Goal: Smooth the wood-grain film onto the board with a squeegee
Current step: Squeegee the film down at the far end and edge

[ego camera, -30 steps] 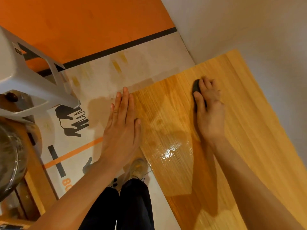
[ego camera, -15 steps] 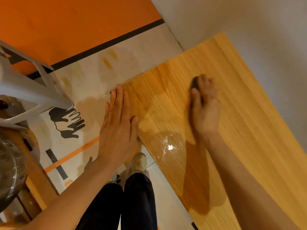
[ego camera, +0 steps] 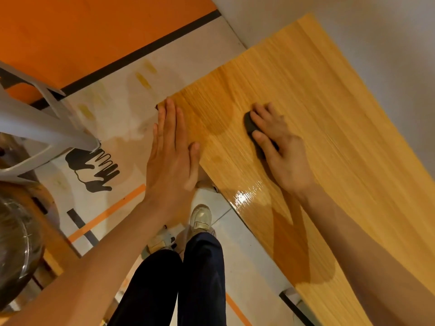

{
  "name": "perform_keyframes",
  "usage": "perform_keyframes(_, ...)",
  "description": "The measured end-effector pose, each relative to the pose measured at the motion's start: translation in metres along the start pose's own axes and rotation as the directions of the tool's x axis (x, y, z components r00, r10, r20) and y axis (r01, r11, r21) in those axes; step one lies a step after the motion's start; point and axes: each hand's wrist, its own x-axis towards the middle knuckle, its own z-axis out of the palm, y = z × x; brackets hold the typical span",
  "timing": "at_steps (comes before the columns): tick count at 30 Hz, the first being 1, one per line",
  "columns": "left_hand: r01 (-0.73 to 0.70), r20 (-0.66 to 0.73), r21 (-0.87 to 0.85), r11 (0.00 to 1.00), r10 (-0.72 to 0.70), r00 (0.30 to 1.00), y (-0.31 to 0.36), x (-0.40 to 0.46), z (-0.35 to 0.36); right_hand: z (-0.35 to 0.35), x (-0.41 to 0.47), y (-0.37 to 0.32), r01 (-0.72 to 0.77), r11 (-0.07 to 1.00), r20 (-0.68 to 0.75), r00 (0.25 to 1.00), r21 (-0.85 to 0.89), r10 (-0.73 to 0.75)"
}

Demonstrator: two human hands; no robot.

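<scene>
Head view, looking steeply down: nearest the camera are the person's dark trousers and, just beyond them, pale shoes on a light floor crossed by orange stripes.

Both bare forearms reach up and away from there. The left hand lies flat, its fingers straight and pressed together, the thumb set a little apart. It rests along the left edge of the board: the fingertips and thumb touch the wood-grain film, while the palm and heel overhang the edge. It holds nothing.

Further right, well onto the surface, the right hand presses down on a small dark squeegee. The fingers are curled over the top of the tool and the thumb runs along its near side, so the hand grips it against the film. Only the tool's left end and a strip beside the thumb show; the rest is hidden under the palm.

The film covers the whole visible face of the board, which runs diagonally from lower right to the far corner against a pale wall. A bright glare sits on the film near the right wrist.

Left of the board stands a white plastic chair beside a black hand-shaped graphic on the floor, and beyond that an orange panel.
</scene>
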Motion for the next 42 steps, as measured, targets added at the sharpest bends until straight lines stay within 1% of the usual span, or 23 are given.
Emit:
perform_keyframes(2, 0.015, 0.003, 0.009, 1.000, -0.015, 1.000, 0.001, 0.001, 0.001, -0.006, -0.043, 0.001, 0.006, 0.999, 0.029, 1.000, -0.031, -0.005)
perform_keyframes(4, 0.033, 0.007, 0.020, 0.999, -0.033, 0.999, 0.001, 0.001, 0.003, -0.010, -0.090, 0.000, -0.033, 0.998, 0.044, 0.998, -0.056, 0.035)
perform_keyframes(6, 0.038, 0.000, -0.001, 0.999, -0.038, 0.999, 0.001, 0.000, 0.004, -0.006, -0.118, -0.004, -0.065, 0.994, 0.061, 0.996, -0.084, 0.070)
perform_keyframes(8, 0.030, -0.011, -0.018, 0.999, -0.030, 0.999, 0.001, 0.000, 0.003, 0.000, -0.109, -0.008, -0.027, 0.992, 0.076, 0.996, -0.123, 0.037)
perform_keyframes(11, 0.020, -0.020, -0.025, 0.999, -0.021, 1.000, 0.002, 0.001, 0.004, 0.012, -0.044, -0.014, 0.100, 0.984, 0.111, 0.990, -0.146, -0.084)
perform_keyframes(13, 0.020, -0.022, -0.013, 1.000, -0.020, 1.000, 0.003, 0.000, 0.004, 0.022, 0.004, -0.017, 0.138, 0.977, 0.098, 0.988, -0.162, -0.123)
perform_keyframes(15, 0.022, -0.028, 0.000, 1.000, -0.022, 0.999, 0.002, -0.001, 0.005, 0.027, 0.022, -0.017, 0.156, 0.973, 0.097, 0.985, -0.169, -0.141)
perform_keyframes(17, 0.029, -0.028, 0.005, 1.000, -0.029, 0.999, 0.002, -0.002, 0.005, 0.021, 0.001, -0.015, 0.171, 0.970, 0.132, 0.980, -0.173, -0.150)
perform_keyframes(20, 0.043, -0.033, -0.001, 0.999, -0.043, 0.999, 0.002, -0.002, 0.006, 0.003, -0.064, -0.010, 0.181, 0.969, 0.200, 0.969, -0.169, -0.146)
perform_keyframes(22, 0.051, -0.025, -0.009, 0.999, -0.051, 0.998, 0.002, -0.002, 0.008, -0.004, -0.083, -0.005, 0.230, 0.955, 0.240, 0.954, -0.189, -0.182)
perform_keyframes(25, 0.080, -0.016, -0.009, 0.997, -0.080, 0.997, 0.002, -0.001, 0.008, 0.003, -0.035, -0.009, 0.299, 0.943, 0.295, 0.923, -0.149, -0.246)
perform_keyframes(27, 0.116, -0.022, -0.017, 0.993, -0.117, 0.993, 0.005, -0.004, 0.008, 0.019, 0.018, -0.018, 0.344, 0.930, 0.284, 0.911, -0.127, -0.299)
perform_keyframes(30, 0.234, -0.066, -0.122, 0.965, -0.243, 0.968, 0.010, -0.011, 0.012, 0.030, 0.087, -0.018, 0.465, 0.876, 0.332, 0.852, -0.129, -0.404)
perform_keyframes(31, 0.275, -0.077, -0.177, 0.945, -0.291, 0.954, 0.013, -0.013, 0.014, 0.025, 0.102, -0.013, 0.470, 0.873, 0.340, 0.849, -0.132, -0.405)
perform_keyframes(32, 0.309, -0.078, -0.232, 0.922, -0.335, 0.939, 0.014, -0.014, 0.016, 0.018, 0.114, -0.007, 0.448, 0.881, 0.320, 0.865, -0.149, -0.386)
perform_keyframes(34, 0.348, -0.067, -0.337, 0.875, -0.391, 0.918, 0.018, -0.015, 0.021, 0.002, 0.133, 0.004, 0.351, 0.917, 0.216, 0.926, -0.189, -0.310)
perform_keyframes(35, 0.354, -0.061, -0.383, 0.854, -0.405, 0.912, 0.019, -0.016, 0.023, -0.002, 0.140, 0.007, 0.317, 0.926, 0.169, 0.943, -0.204, -0.286)
perform_keyframes(36, 0.354, -0.057, -0.420, 0.836, -0.413, 0.909, 0.020, -0.016, 0.024, -0.002, 0.146, 0.006, 0.315, 0.922, 0.147, 0.947, -0.225, -0.287)
perform_keyframes(38, 0.342, -0.056, -0.468, 0.815, -0.414, 0.909, 0.020, -0.015, 0.025, 0.011, 0.152, -0.009, 0.382, 0.889, 0.186, 0.921, -0.252, -0.342)
perform_keyframes(40, 0.343, -0.046, -0.493, 0.799, -0.417, 0.908, 0.020, -0.015, 0.023, 0.037, 0.153, -0.037, 0.486, 0.837, 0.323, 0.857, -0.250, -0.401)
perform_keyframes(42, 0.354, -0.036, -0.502, 0.789, -0.428, 0.903, 0.021, -0.018, 0.023, 0.060, 0.149, -0.062, 0.577, 0.778, 0.477, 0.772, -0.248, -0.420)
